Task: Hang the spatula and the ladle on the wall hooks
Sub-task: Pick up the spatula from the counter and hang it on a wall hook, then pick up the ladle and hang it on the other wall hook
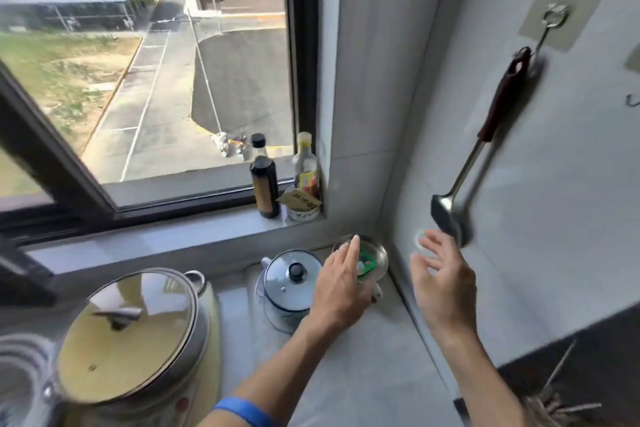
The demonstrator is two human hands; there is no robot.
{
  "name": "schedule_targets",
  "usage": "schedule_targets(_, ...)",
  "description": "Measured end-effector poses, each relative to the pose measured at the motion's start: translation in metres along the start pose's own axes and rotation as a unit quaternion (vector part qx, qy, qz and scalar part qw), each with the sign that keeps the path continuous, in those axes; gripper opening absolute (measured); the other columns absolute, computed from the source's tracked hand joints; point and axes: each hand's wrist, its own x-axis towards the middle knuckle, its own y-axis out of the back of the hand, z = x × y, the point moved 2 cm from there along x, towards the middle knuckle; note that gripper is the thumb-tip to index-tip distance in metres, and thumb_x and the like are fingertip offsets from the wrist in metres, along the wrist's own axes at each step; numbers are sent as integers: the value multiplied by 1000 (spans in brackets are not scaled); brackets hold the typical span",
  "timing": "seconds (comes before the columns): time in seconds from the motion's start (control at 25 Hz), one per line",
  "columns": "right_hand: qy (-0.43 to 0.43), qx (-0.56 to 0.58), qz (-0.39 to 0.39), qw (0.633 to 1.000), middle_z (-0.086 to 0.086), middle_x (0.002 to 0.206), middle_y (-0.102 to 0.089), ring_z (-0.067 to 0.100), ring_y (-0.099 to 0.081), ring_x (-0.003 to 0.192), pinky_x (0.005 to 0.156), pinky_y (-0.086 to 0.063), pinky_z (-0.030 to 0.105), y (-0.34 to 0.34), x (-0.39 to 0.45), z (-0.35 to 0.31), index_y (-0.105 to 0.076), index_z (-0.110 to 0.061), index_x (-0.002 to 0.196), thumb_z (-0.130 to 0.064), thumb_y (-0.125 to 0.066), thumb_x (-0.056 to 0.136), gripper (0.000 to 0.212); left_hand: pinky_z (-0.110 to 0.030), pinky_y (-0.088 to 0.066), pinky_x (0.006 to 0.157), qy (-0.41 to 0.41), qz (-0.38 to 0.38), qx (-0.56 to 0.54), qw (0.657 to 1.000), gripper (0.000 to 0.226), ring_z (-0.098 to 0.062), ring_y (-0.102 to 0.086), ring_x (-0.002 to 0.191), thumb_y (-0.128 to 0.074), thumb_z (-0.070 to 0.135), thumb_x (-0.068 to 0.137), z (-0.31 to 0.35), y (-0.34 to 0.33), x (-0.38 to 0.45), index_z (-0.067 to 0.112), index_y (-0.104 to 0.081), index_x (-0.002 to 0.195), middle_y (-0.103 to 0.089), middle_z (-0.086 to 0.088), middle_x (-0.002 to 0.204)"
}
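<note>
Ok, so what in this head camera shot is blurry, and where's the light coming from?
Head view: the hanging spatula is motion-smeared, showing a doubled shaft; the right hand has soft, blurred fingers; the left hand is sharper. Daylight enters through the window, whose frame bows from wide-angle distortion.

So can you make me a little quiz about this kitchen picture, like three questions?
1. True or false: the spatula already hangs from a wall hook.
2. Which is closer to the spatula's blade: A) the left hand or B) the right hand?
3. Fill in: the dark bottle stands on the window ____.

Key
1. True. Its handle end hangs on the hook.
2. B. The right hand is open just below the blade; the left hand is over the small glass bowl.
3. Sill, beside the clear bottle.
</note>
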Motion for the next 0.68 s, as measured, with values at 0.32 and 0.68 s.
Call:
schedule_targets(0.32, -33, -35, -235, 971, 5, 120, -71, 25, -70, 95, 82, -48, 33, -143, -182, 9, -58, -19, 119, -6, -61, 84, 37, -27, -16, 119, 216, 79, -37, 972, 72, -15, -22, 145, -57, 19, 86, -179, 53, -227, 20, -21, 149, -28, 0, 157)
schedule_targets(0.68, 134, -172, -428, 877, -1, 124, -69, 25, -68, 105, 83, -52, 35, -278, -410, -17, -59, -21, 126, -16, -62, 83, 43, -29, -17, 119, 371, 126, -100, 914, 65, -16, -18, 146, -53, 17, 89, -313, 123, -410, 19, -25, 148, -26, -3, 158)
